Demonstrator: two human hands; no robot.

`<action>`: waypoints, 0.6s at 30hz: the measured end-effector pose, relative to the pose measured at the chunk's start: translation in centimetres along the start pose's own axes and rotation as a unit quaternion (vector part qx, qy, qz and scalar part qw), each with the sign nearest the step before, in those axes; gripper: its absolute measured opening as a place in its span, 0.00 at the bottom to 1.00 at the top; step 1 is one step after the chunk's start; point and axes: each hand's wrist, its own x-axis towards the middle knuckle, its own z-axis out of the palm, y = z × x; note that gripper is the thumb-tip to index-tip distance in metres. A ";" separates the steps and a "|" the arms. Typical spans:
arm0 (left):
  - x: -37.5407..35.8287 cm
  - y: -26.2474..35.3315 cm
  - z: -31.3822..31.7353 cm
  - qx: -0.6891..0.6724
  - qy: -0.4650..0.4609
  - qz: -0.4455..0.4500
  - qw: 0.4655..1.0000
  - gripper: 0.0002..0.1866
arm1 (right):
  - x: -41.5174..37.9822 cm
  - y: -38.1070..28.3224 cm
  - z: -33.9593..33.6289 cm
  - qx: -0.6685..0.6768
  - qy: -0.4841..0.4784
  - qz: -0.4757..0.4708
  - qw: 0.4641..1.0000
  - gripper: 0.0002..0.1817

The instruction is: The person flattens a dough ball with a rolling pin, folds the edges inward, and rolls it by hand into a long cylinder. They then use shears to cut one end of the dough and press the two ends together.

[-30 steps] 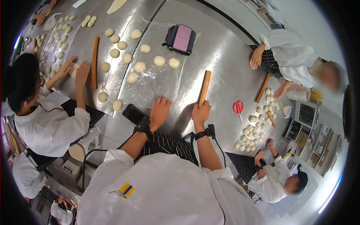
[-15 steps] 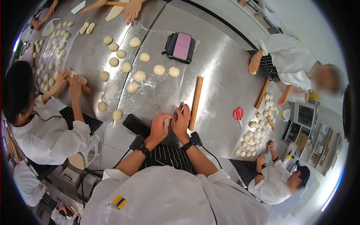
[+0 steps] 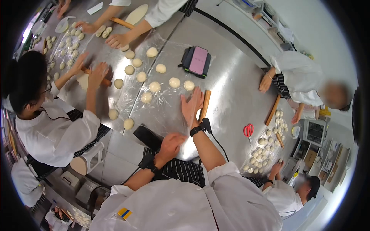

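My right hand (image 3: 192, 104) reaches forward over the steel table (image 3: 231, 96), fingers stretched out just below a dough ball (image 3: 189, 85) at the right side of a clear plastic sheet (image 3: 162, 109). Nearer my body, my left hand (image 3: 172, 145) hovers by the table's front edge, its slightly blurred fingers pointing right with nothing visible in them. Several round dough balls (image 3: 154, 86) lie under or beside the wrinkled plastic. A wooden rolling pin (image 3: 206, 102) lies just right of my right hand, partly covered by it. Left of my left hand is a black object (image 3: 147, 138) at the table edge.
A pink phone (image 3: 199, 60) rests on a dark pouch beyond the dough. Red scissors (image 3: 248, 131) and many dough balls (image 3: 262, 150) are to the right. One person (image 3: 50, 127) rolls dough at the left; another person's arms (image 3: 131, 32) reach in from the far side.
My hands have separated: the right moved forward toward the dough, the left down and slightly right. At the far side, a person's hand has come over to the dough balls.
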 end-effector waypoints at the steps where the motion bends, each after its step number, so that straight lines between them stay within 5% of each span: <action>1: -0.2 0.1 0.0 0.012 -0.008 0.014 1.000 0.15 | 0.7 0.2 0.3 -0.013 0.002 0.014 1.000 0.50; 18: -1.1 0.3 0.7 -0.006 0.016 0.015 1.000 0.13 | 4.8 -0.5 0.4 0.059 0.050 -0.080 0.994 0.42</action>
